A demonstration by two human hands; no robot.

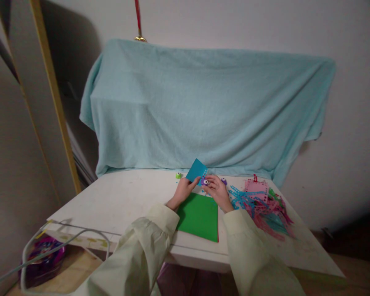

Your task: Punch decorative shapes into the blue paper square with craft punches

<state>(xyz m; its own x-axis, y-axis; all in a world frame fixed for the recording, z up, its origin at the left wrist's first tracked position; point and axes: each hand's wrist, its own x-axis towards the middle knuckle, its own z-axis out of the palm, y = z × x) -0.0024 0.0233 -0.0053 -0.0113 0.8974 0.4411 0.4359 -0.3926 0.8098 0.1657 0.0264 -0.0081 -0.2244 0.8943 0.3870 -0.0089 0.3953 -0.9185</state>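
Note:
My left hand [183, 190] pinches the lower edge of a blue sheet of paper [195, 169], its thumb on top. Small holes run along the sheet's right edge. In my right hand [218, 191] is a small purple paper punch [204, 181] with a cartoon eye on it, set against that holed edge. My right fingers are wrapped round the punch. Under both hands lies a stack of paper with a green sheet [200, 216] on top and a red edge showing. Tiny blue bits are scattered beside the punch.
A green eye-shaped punch [179, 175] stands left of the blue paper, and another purple punch [224, 181] stands right. Blue punched strips [243, 198] and pink punched paper [255, 191] pile up at the right. A light-blue cloth [203, 111] hangs behind the white table [111, 197].

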